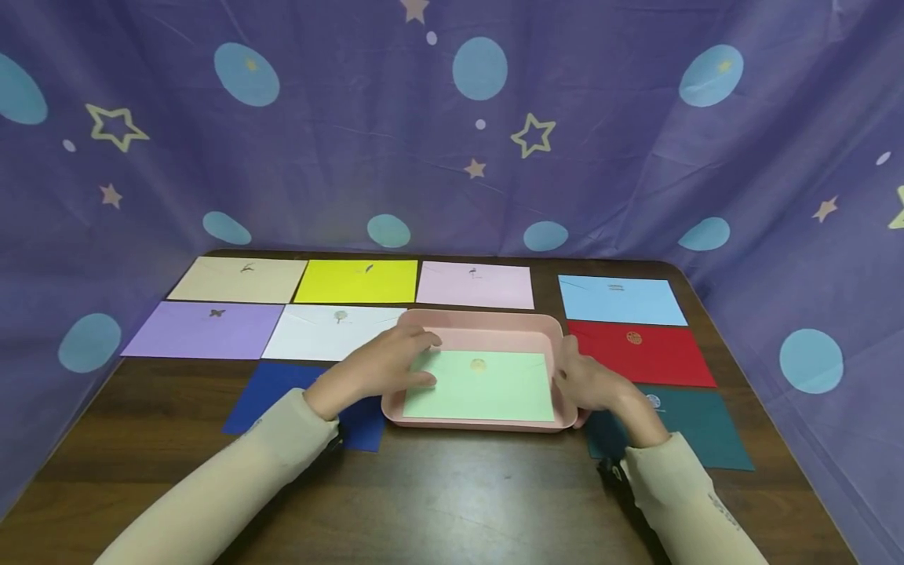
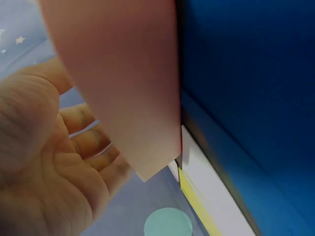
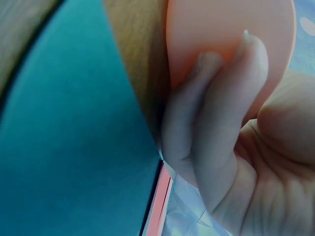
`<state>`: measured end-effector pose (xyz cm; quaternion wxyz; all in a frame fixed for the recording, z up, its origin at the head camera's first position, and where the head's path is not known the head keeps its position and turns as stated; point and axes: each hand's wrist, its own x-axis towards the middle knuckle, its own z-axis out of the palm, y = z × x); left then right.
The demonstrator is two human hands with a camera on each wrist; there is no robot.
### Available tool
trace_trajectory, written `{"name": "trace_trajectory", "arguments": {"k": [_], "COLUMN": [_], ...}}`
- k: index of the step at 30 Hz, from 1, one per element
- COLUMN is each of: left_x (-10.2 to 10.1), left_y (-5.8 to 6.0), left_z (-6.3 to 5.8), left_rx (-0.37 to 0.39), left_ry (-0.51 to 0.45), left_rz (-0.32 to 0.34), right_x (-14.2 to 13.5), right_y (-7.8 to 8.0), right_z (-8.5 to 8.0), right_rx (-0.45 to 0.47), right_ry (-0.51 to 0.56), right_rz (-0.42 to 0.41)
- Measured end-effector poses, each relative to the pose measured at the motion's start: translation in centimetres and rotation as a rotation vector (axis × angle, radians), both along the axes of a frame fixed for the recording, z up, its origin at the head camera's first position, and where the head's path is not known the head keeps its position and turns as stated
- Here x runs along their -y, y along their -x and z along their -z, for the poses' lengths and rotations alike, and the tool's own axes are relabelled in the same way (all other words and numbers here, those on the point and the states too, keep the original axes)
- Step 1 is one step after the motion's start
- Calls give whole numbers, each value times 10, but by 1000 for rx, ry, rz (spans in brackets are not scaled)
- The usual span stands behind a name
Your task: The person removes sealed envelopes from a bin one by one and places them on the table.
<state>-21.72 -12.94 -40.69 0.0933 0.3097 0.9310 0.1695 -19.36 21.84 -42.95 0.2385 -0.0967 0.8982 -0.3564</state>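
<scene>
A pink tray [image 1: 480, 317] sits at the middle of the table with a light green envelope [image 1: 487, 394] lying in it, a small gold emblem near its top. My left hand [image 1: 384, 361] reaches over the tray's left wall, thumb and fingers spread apart above the envelope's left side. At the opposite end, my right hand [image 1: 589, 378] grips the right wall. In the right wrist view, curled fingers [image 3: 216, 113] press against the tray's outer side, while the thumb goes over the rim.
Beige, yellow, pink, purple and white envelopes lie behind and left of the tray. A blue envelope [image 1: 271, 396] is under the left forearm. To the right lie light blue, red [image 1: 657, 357] and teal [image 1: 706, 431] envelopes. A patterned purple curtain [image 1: 395, 157] hangs behind the table.
</scene>
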Motion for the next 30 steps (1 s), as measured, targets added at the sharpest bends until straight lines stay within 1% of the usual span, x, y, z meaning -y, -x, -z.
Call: {"name": "trace_trajectory", "arguments": {"k": [6, 11, 17, 21, 30], "left_x": [-6, -12, -16, -17, -18], "left_y": [4, 8, 13, 14, 15], "left_z": [4, 6, 4, 1, 2], "left_rx": [2, 6, 16, 27, 27], "left_ry": [21, 53, 82, 96, 107], "left_rz": [5, -21, -51, -51, -42], "right_x": [-1, 0, 1, 1, 0], "right_y": [-1, -2, -1, 0, 0], "right_z": [-1, -1, -2, -2, -2], "right_rx": [-8, -16, -6, -7, -2], "right_ry": [5, 6, 2, 11, 12], "right_rz": [0, -8, -1, -3, 1]}}
